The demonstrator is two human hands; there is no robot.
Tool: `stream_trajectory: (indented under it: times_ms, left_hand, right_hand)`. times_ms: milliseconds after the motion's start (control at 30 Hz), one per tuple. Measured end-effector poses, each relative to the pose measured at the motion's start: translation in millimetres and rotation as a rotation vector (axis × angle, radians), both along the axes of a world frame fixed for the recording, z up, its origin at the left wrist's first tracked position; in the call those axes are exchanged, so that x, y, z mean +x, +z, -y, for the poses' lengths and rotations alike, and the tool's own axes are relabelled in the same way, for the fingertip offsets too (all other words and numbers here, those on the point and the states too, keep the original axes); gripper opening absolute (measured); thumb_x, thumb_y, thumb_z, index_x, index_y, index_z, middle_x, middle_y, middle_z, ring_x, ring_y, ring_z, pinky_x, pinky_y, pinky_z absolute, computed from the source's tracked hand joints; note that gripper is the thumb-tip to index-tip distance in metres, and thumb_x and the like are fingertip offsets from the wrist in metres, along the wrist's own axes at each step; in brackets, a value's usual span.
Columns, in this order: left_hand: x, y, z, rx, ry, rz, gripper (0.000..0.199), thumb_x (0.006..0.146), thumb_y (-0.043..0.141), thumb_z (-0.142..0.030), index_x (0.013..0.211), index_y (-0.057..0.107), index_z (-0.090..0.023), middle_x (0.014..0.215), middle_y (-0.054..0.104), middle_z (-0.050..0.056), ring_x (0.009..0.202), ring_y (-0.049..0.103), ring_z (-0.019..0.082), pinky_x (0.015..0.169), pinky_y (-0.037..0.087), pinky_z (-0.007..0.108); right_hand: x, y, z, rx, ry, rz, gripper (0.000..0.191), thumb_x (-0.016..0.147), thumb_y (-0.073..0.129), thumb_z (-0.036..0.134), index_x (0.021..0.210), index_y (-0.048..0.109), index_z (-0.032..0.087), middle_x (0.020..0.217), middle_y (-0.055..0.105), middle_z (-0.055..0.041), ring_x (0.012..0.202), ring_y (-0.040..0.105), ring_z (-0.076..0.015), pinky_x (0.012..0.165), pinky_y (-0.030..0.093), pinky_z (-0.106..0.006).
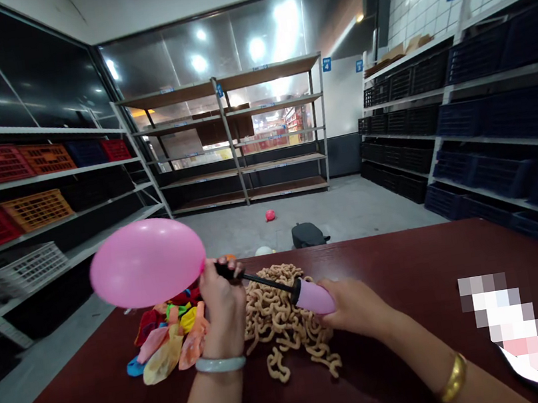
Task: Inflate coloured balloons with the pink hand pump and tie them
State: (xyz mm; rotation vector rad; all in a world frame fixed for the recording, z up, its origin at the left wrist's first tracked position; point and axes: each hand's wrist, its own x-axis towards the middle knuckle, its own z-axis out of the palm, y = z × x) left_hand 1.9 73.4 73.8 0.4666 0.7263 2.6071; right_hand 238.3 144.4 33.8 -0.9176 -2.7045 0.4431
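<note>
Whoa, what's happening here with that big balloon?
A person is holding a hand pump with a pinkish-purple body and a black rod. Their left hand grips the pump's black front end, right by the neck of a big, round, shiny pink balloon, which is already puffed up. Their right hand holds the pinkish-purple body, with the rod showing in between. On the dark red-brown table lie colourful, limp balloons and a pile of curly tan pieces.
</note>
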Motion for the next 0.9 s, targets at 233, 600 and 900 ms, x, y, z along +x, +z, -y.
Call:
stream_trajectory:
  times_ms: [233,600,900]
  left_hand:
    - [-6.9,9.8,10.5,0.046,0.031,-0.043,0.023,0.075,0.067,-0.026,0.073,0.045,-0.019,0.062,0.046,-0.005,0.05,0.046,0.008,0.045,0.031,0.021]
    - [89.4,-15.4,-14.2,0.006,-0.245,-0.047,0.023,0.08,0.066,-0.032,0.078,0.046,-0.02,0.07,0.048,-0.003,0.054,0.048,0.009,0.05,0.039,0.022]
    - [90.5,-26.4,-19.4,-0.033,-0.272,-0.025,0.025,0.08,0.065,-0.031,0.077,0.042,-0.021,0.067,0.047,-0.004,0.053,0.048,0.01,0.05,0.04,0.023]
  right_hand:
    - [7.5,3.7,-6.1,0.015,0.026,-0.011,0.041,0.071,0.063,0.05,0.104,0.059,0.025,0.091,0.071,-0.0029,0.082,0.065,-0.0235,0.06,0.031,-0.027]
    - [-1.1,3.5,3.2,0.064,-0.047,-0.044,0.035,0.076,0.06,0.049,0.098,0.057,0.023,0.089,0.071,-0.0043,0.079,0.066,-0.0234,0.058,0.029,-0.028]
    - [-3.2,0.0,1.9,0.008,-0.049,-0.026,0.039,0.074,0.062,0.049,0.104,0.059,0.024,0.093,0.071,-0.0047,0.082,0.066,-0.0243,0.058,0.03,-0.027]
